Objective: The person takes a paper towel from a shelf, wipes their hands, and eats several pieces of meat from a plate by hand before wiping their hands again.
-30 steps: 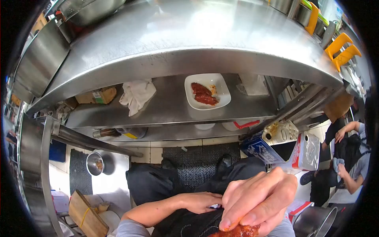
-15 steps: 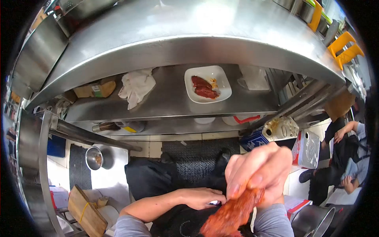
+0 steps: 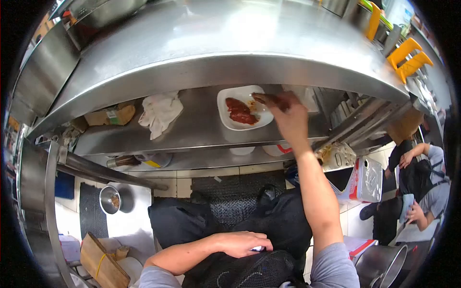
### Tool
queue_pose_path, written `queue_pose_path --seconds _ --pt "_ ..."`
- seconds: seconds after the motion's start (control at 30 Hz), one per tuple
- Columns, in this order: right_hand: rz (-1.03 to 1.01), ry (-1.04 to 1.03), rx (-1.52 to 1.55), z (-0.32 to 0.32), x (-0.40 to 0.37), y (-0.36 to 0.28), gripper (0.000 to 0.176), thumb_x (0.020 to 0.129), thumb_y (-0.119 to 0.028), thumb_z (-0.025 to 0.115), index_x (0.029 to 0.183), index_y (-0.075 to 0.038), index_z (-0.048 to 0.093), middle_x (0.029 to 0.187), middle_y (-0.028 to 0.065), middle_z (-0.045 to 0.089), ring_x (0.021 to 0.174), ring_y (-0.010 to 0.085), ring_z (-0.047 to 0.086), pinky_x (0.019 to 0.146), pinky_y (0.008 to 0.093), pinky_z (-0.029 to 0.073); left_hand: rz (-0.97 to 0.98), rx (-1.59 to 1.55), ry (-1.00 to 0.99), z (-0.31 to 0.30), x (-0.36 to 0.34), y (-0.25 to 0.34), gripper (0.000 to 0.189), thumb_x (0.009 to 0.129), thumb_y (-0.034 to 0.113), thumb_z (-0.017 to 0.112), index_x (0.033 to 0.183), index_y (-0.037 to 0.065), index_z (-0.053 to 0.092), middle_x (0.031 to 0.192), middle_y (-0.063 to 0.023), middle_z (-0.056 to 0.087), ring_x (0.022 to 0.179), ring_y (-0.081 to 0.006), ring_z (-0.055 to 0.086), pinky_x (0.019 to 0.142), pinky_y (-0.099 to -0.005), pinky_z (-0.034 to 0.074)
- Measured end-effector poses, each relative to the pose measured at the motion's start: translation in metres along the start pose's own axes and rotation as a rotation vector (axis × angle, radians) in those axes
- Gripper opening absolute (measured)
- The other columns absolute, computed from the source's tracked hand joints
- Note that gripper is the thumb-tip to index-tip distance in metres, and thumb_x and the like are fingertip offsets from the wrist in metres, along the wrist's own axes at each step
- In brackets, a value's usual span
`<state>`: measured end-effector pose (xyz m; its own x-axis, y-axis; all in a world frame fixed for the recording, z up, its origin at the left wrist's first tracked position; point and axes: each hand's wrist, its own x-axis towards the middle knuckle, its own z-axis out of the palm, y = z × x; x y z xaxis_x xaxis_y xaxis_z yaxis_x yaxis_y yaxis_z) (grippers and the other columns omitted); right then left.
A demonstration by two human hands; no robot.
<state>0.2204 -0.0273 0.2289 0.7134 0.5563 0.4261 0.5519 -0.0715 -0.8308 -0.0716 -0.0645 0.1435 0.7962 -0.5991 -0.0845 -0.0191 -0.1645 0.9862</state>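
Observation:
My right hand (image 3: 292, 117) is reaching over the lower steel shelf, its fingers pinched on a dark red piece of meat (image 3: 262, 98). This piece hangs at the right edge of a white square plate (image 3: 221, 106). On the plate lie reddish, sauced pieces of meat (image 3: 241, 113) with small yellowish bits beside them. My left hand (image 3: 244, 244) rests at my lap with its fingers curled round a small item that shows a pale edge; most of it is hidden.
A crumpled white cloth (image 3: 161, 113) lies left of the plate. The steel counter (image 3: 216, 38) overhangs the shelf. A metal bowl (image 3: 110, 199) stands low at left, a metal tin (image 3: 369, 178) at right. Another person (image 3: 422, 173) sits at the far right.
My right hand has moved forward, from close in front of me to the plate's right side, carrying the meat. My left hand stays at my lap.

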Motion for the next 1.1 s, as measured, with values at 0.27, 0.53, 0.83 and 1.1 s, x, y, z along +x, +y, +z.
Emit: queue_pose_path --seconds 0.27,0.53,0.83,1.1 --pt "-0.436 -0.029 -0.845 0.042 0.008 0.03 0.032 0.092 -0.046 0.061 0.093 -0.02 0.08 0.094 0.0076 0.07 0.093 0.0304 0.064 0.076 0.0494 0.05 0.046 0.092 -0.019 -0.012 -0.001 0.014 0.039 0.091 0.008 0.062 0.129 0.006 0.057 0.118 -0.0149 0.061 0.113 -0.0366 0.061 0.093 -0.0435 0.05" --pt "-0.242 0.124 -0.589 0.024 -0.007 0.009 0.031 0.09 -0.037 0.066 0.097 -0.009 0.077 0.109 0.0063 0.063 0.109 0.0286 0.055 0.093 0.051 0.04 -0.007 0.145 -0.016 -0.009 0.008 0.03 0.04 0.087 0.01 0.067 0.126 0.005 0.061 0.111 -0.0145 0.063 0.104 -0.0359 0.065 0.089 -0.0389 0.052" --pt "-0.447 0.338 -0.296 -0.002 -0.037 -0.001 0.019 0.089 -0.02 0.07 0.103 -0.007 0.071 0.111 0.0077 0.059 0.102 0.0281 0.057 0.087 0.0436 0.042 0.004 0.115 -0.039 0.0 0.013 0.031 0.041 0.087 0.012 0.069 0.126 0.007 0.062 0.109 -0.0136 0.064 0.104 -0.0347 0.066 0.087 -0.0388 0.053" --pt "-0.438 0.423 -0.209 -0.025 -0.059 -0.011 0.02 0.086 -0.014 0.073 0.105 -0.007 0.071 0.111 0.0104 0.06 0.102 0.0289 0.06 0.088 0.0409 0.043 0.03 0.163 -0.06 0.005 0.023 0.036 0.041 0.086 0.01 0.068 0.126 0.007 0.061 0.11 -0.0135 0.064 0.104 -0.033 0.066 0.089 -0.038 0.053"
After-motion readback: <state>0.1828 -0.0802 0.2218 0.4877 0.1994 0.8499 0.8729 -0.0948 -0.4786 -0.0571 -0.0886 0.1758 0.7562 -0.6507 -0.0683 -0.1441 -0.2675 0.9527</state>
